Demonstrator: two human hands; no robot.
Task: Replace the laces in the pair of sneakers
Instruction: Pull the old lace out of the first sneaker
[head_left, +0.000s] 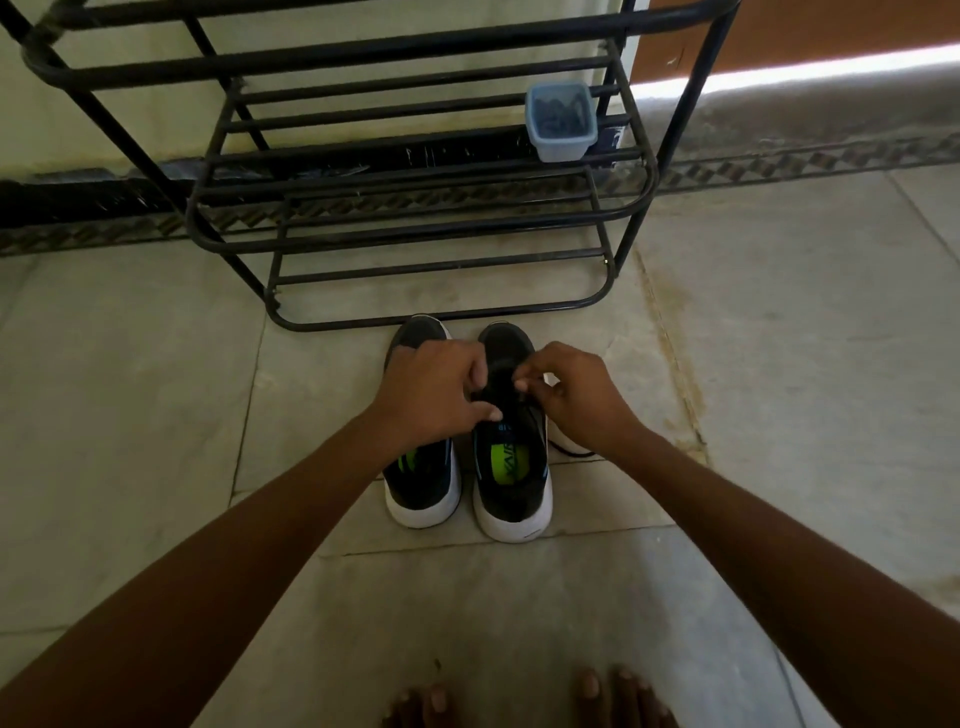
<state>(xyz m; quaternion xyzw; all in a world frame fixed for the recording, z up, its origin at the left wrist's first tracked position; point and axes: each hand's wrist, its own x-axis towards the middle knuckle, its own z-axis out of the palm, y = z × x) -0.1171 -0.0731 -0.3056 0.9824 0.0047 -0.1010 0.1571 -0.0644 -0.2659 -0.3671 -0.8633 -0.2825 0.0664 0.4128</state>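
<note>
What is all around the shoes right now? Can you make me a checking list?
Surface: pale stone tile floor, stained beside the rack.
Job's things: two dark sneakers with white soles, left sneaker and right sneaker, side by side, heels toward the person; a dark lace trails beside the right sneaker.
Clutter: small plastic tub holding dark items, on the rack.
Hands: left hand and right hand both pinch at the lacing of the right sneaker.
Cables: nothing seen.
Surroundings: black metal shoe rack against the wall; bare toes at the bottom edge.
</note>
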